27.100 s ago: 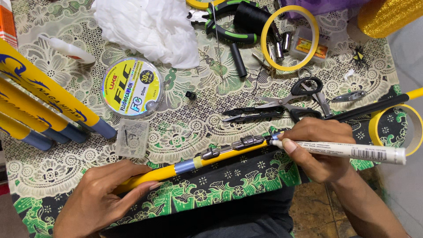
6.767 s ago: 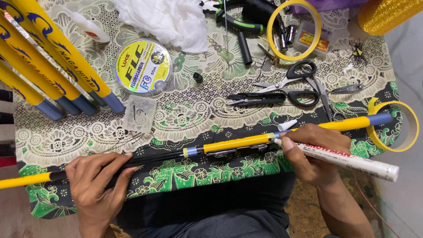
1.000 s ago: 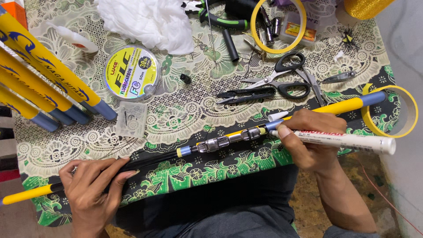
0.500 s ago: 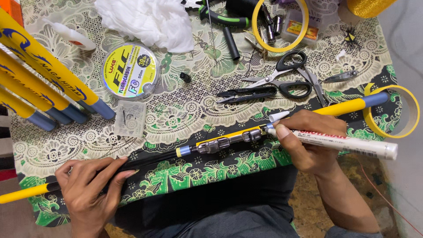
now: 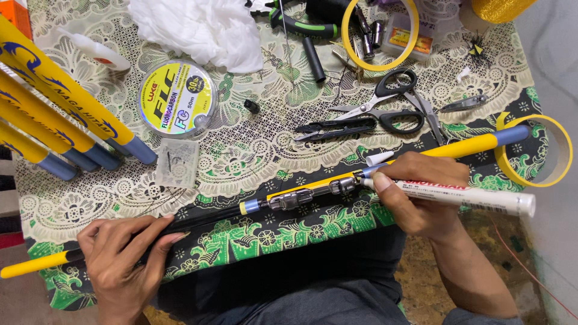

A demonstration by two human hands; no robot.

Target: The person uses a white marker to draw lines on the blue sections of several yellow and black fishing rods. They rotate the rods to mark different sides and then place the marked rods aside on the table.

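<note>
The risk I see from here is a slipped stroke: the long yellow-and-black fishing rod with its silver metal reel seat lies across the front edge of the table, round and free to roll, and if it turned under the tip of the white paint marker the mark would smear or wander off the yellow section. The right hand has its fingers closed around the marker in a writing grip, the tip resting on the rod just right of the reel seat; the same hand seems to press the rod down, though I cannot tell how firmly. The left hand lies over the black part of the rod near its yellow butt end, fingers curled on it, holding it against the green-and-black patterned cloth. The marker's small white cap sits loose just beside the rod and could be knocked off the edge. The rod itself runs at a slant from lower left to upper right, black along the handle, then a yellow band, the reel seat, more yellow, and a blue-grey tip section that reaches the yellow tape ring. Black-handled scissors and black snips lie near, above the rod, and a round yellow spool of fishing line sits well apart to the left.
</note>
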